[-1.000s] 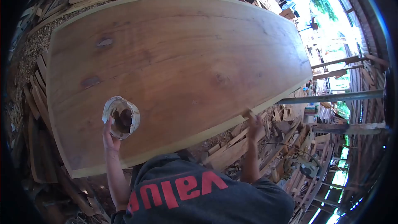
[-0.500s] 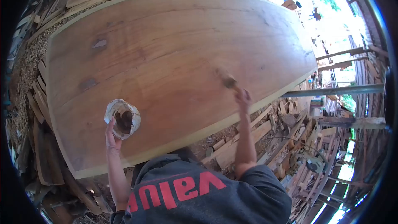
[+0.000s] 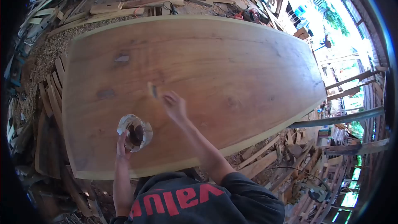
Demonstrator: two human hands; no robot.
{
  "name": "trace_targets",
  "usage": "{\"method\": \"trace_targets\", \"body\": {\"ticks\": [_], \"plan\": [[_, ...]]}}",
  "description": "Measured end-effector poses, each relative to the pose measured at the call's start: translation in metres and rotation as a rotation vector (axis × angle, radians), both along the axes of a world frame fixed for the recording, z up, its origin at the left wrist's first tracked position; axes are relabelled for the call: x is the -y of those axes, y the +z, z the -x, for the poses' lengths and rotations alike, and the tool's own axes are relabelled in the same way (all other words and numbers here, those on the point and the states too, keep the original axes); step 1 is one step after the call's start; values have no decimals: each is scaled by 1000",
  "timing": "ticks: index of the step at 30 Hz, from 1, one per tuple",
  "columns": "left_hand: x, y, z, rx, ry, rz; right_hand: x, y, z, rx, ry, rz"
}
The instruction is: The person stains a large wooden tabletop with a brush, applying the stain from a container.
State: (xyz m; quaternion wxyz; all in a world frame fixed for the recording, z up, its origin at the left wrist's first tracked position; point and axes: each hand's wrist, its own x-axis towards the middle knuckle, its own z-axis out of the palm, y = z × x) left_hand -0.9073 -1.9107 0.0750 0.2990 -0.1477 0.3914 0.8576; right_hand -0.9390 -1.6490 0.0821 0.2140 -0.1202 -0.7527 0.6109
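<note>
My left hand (image 3: 123, 147) grips a round white tub (image 3: 146, 134) by its near left side; dark brown stuff lies inside it. My right hand (image 3: 174, 104) is closed on the handle of a brush (image 3: 153, 90), blurred by motion, whose head points left. Beneath both hands stretches a large brown wooden panel (image 3: 232, 74) with pale edges and dark patches. The brush is over the left half of the panel, up and to the right of the tub. Whether its bristles touch the wood I cannot tell.
Scrap boards (image 3: 137, 6) and wood shavings lie beyond the far edge and at the left. More offcuts (image 3: 259, 168) and a power tool (image 3: 318, 191) are at the lower right. A metal pole (image 3: 340, 120) stands off the panel's right side.
My right hand and the brush have swept left across the panel, closer to the tub. The view has shifted, so the panel and tub sit lower and farther right. Both grips are unchanged.
</note>
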Motion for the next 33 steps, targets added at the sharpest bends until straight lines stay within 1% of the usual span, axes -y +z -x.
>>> {"method": "trace_targets", "body": {"ticks": [1,2,4,5,6,7,8,9,10,11,12,13,14,15,16,17,18,19,20,21,23,24,25,26,27,29,31,33], "plan": [[-2,2,0,-12,3,11,8,-3,25,-44,56,5],[-4,4,0,-27,14,19,2,-10,42,-54,58,16],[-2,-2,0,-13,18,13,-17,-36,71,-139,-38,119],[2,-5,0,-6,18,17,-45,-42,70,-161,-116,318],[4,-8,1,7,17,35,-80,-42,57,-9,-203,160],[3,-10,2,19,18,47,-137,-81,40,-104,-191,478],[3,-9,2,28,22,34,-175,-73,4,-136,-277,424],[2,-4,3,40,-3,24,-212,-69,-44,-99,-381,393],[1,-2,4,51,-25,13,-246,-60,-97,88,-518,198],[1,-3,4,57,-12,-1,-273,-60,-147,42,-683,250],[2,-5,4,77,-11,-7,-291,-49,-199,133,-855,275],[4,-6,4,96,-13,-11,-297,-36,-245,172,-1018,215],[4,-6,4,100,-7,-21,-315,-40,-296,189,-1092,203],[3,-6,4,83,-19,-24,-326,-55,-345,254,-1160,-363],[2,-5,5,66,-30,-27,-316,-38,-350,486,-1233,-585],[4,-1,8,67,-23,-35,-287,-6,-341,722,-1290,-809],[2,4,8,34,-42,-49,-268,15,-316,552,-1154,-694],[2,5,9,2,-63,-60,-253,24,-281,391,-1014,-575],[1,3,9,1,-61,-58,-248,12,-249,466,-932,-730],[2,-1,8,4,-63,-26,-242,-13,-210,449,-770,-857],[1,-2,7,-6,-61,9,-170,-19,-99,-56,-394,-116],[-1,-2,6,-8,-53,19,-125,0,-48,-84,-200,588],[-2,-1,4,-11,-42,33,-90,-20,-1,7,-190,-142],[-2,-5,3,-17,-24,12,-65,-40,41,-9,-77,226],[-6,-2,1,-32,-16,31,-44,-32,75,-110,23,-160],[-14,5,-5,-74,90,120,-24,-15,124,38,93,-130],[-13,-3,-8,-68,117,189,-36,-37,158,-158,-15,-6],[-15,-9,-10,-96,146,187,-87,-45,159,-73,-154,-16]]}}
